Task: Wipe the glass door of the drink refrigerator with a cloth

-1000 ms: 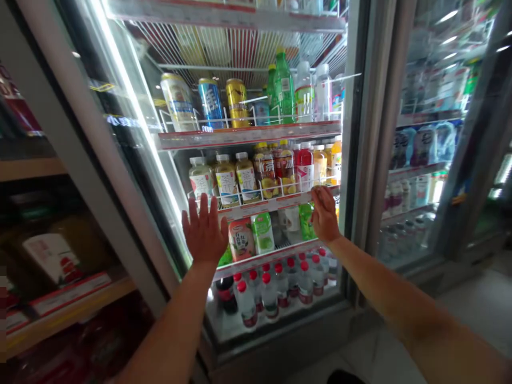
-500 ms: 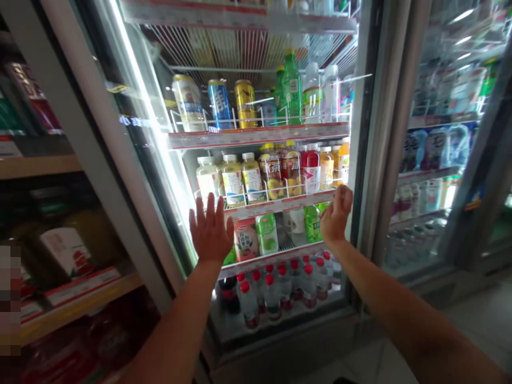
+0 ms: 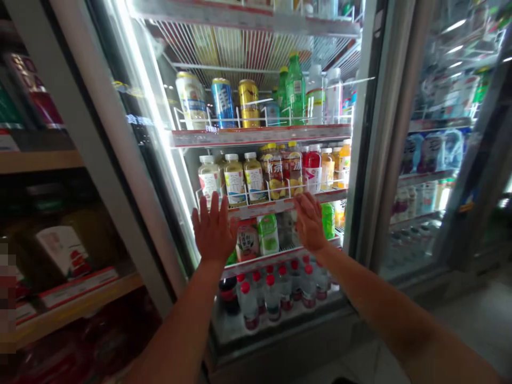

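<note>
Head view, left fingers (image 3: 214, 209) spread, right fingers (image 3: 306, 206) bent, hold unclear, bottles (image 3: 255, 178) beyond

Gold can (image 3: 248, 109): metal, is shining glossily.
Green bottle (image 3: 296, 90): smooth plastic, is gleaming.
Tea bottle (image 3: 234, 181): clear plastic, is looking smooth.
Carton (image 3: 268, 234): is looking like coated paper.
Shelf strip (image 3: 276, 206): plastic, is looking glossy.
Door frame (image 3: 390, 106): metal, is gleaming dully.

Gold can (image 3: 248, 105) beside blue can (image 3: 223, 104), red-capped bottles (image 3: 272, 301) below, grey floor (image 3: 478, 306)
</note>
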### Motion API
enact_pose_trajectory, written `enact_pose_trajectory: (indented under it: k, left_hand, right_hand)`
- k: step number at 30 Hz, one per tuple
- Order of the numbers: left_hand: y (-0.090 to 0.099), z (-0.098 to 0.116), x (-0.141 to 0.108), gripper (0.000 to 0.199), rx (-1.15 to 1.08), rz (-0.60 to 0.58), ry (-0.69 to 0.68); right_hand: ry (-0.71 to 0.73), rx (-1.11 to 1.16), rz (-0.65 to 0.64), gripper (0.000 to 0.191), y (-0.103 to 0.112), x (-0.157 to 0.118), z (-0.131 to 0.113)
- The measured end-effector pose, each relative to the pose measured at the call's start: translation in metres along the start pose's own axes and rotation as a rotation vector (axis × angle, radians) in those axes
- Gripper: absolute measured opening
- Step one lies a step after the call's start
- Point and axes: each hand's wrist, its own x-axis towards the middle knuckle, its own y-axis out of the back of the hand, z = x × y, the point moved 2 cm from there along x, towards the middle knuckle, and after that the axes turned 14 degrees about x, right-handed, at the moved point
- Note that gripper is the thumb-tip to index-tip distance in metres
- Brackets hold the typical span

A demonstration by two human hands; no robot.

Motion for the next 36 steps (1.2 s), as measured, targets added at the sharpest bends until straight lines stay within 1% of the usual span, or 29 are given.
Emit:
enact_pose_trajectory:
  k: [1,2,3,4,7,8,10,12,14,16,18,19,20,22,24,26,27,28,29,30,32,33,34,36]
  left_hand:
    - [0.000,0.000,0.000,0.069,0.016,0.018,-0.013]
    - [0.000,0.000,0.000,0.070,0.024,0.031,-0.021]
    - [0.000,0.000,0.001,0.070,0.024,0.037,-0.023]
    - [0.000,0.000,0.001,0.070,0.018,0.041,-0.021]
    - [-0.001,-0.001,0.000,0.071,0.006,0.044,-0.013]
    - [-0.001,-0.001,0.000,0.071,0.004,0.042,-0.013]
    - [0.000,-0.001,0.000,0.071,0.004,0.040,-0.015]
    - [0.000,-0.001,0.000,0.072,0.007,0.044,-0.024]
    - [0.001,-0.001,0.000,0.072,0.015,0.053,-0.033]
    - [0.001,-0.001,0.001,0.072,0.025,0.061,-0.037]
    - [0.001,-0.001,0.001,0.072,0.031,0.059,-0.037]
    - [0.001,-0.001,0.001,0.072,0.033,0.058,-0.035]
    - [0.001,-0.001,0.001,0.073,0.033,0.056,-0.033]
    - [0.001,-0.001,0.001,0.073,0.029,0.054,-0.030]
    - [0.002,-0.001,0.001,0.074,0.023,0.053,-0.030]
    - [0.001,-0.001,0.001,0.075,0.019,0.050,-0.034]
    - [0.001,-0.001,0.001,0.075,0.021,0.052,-0.033]
    - [0.001,-0.001,0.001,0.075,0.022,0.055,-0.030]
    - [0.001,-0.002,0.001,0.075,0.024,0.059,-0.029]
    - [0.000,-0.002,0.001,0.075,0.025,0.062,-0.029]
    - [0.000,-0.002,0.001,0.075,0.029,0.061,-0.029]
    - [0.000,-0.002,0.001,0.075,0.029,0.060,-0.030]
    - [-0.001,-0.002,0.001,0.075,0.030,0.059,-0.031]
    - [-0.001,-0.001,0.001,0.075,0.034,0.061,-0.029]
  right_hand:
    - [-0.059,-0.008,0.083,0.074,-0.004,0.005,-0.004]
    - [-0.066,-0.012,0.116,0.074,-0.010,0.007,-0.010]
    - [-0.020,-0.010,0.088,0.074,-0.016,0.007,-0.017]
    - [0.065,0.002,0.003,0.073,-0.023,0.003,-0.024]
    - [0.415,0.107,-0.379,0.063,-0.042,-0.017,-0.048]
    - [0.506,0.151,-0.485,0.058,-0.046,-0.024,-0.054]
    - [0.593,0.197,-0.619,0.051,-0.052,-0.034,-0.063]
    - [0.635,0.198,-0.669,0.046,-0.053,-0.033,-0.067]
    - [0.665,0.172,-0.645,0.044,-0.052,-0.017,-0.068]
    - [0.641,0.131,-0.561,0.045,-0.048,0.010,-0.065]
    - [0.523,0.076,-0.407,0.049,-0.042,0.037,-0.059]
    - [0.451,0.055,-0.321,0.051,-0.039,0.045,-0.056]
    - [0.379,0.042,-0.237,0.053,-0.035,0.047,-0.053]
    - [0.252,0.028,-0.105,0.057,-0.030,0.036,-0.049]
    - [0.205,0.025,-0.063,0.062,-0.027,0.014,-0.047]
    - [0.324,0.042,-0.164,0.067,-0.026,-0.004,-0.048]
    - [0.386,0.049,-0.220,0.068,-0.026,-0.006,-0.047]
    - [0.431,0.052,-0.259,0.069,-0.025,-0.003,-0.046]
    - [0.442,0.048,-0.271,0.070,-0.023,0.006,-0.044]
    - [0.418,0.038,-0.256,0.072,-0.021,0.018,-0.040]
    - [0.286,0.016,-0.152,0.073,-0.015,0.044,-0.028]
    - [0.211,0.015,-0.071,0.073,-0.011,0.052,-0.022]
    - [0.143,0.018,0.018,0.073,-0.007,0.055,-0.016]
    - [0.063,0.020,0.161,0.072,-0.001,0.046,-0.005]
